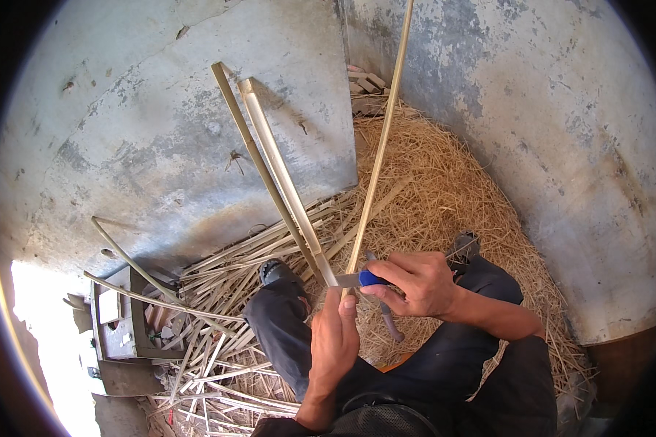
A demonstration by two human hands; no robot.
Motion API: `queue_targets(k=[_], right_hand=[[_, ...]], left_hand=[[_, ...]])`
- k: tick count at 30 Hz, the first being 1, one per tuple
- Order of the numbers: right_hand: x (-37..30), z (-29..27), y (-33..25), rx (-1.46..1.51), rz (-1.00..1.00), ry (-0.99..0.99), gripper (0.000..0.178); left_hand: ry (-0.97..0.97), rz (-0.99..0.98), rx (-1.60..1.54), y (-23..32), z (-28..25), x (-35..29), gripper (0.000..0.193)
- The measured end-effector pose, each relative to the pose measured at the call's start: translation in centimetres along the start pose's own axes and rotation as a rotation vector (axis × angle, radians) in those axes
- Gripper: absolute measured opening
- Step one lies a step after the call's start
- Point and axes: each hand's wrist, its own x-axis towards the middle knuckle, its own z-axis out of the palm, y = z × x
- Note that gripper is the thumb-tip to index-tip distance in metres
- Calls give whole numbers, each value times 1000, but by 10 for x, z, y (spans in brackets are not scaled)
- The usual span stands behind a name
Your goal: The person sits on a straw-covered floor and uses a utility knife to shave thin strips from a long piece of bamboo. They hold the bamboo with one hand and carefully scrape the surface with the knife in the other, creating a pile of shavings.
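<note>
My left hand is closed near the lower end of a long pale bamboo strip, thumb up along it. The strip slants up and away past the top of the view. In my right hand is a knife with a blue handle. Its short blade lies across the bamboo just above my left fingertips. Two thicker split bamboo pieces, one pale inside and one darker, rise to the left from the same spot. Whether my left fingers also grip their lower ends, I cannot tell.
Worn grey walls stand ahead and to the right. A heap of shavings fills the corner. Cut strips lie left of my legs, by a box-like metal object. A tool with a dark handle lies between my legs.
</note>
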Motion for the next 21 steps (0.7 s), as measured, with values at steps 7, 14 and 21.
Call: queue_targets(k=[7,14,21], right_hand=[[19,-23,45,-51,186,216,30],[6,-19,37,15,172,155,30],[-7,3,6,56,36,-28,28]], left_hand=[[-32,-92,84,-15,7,-18,23],[-45,-103,38,-13,5,-22,25],[-10,-41,31,-10,0,-8,33]])
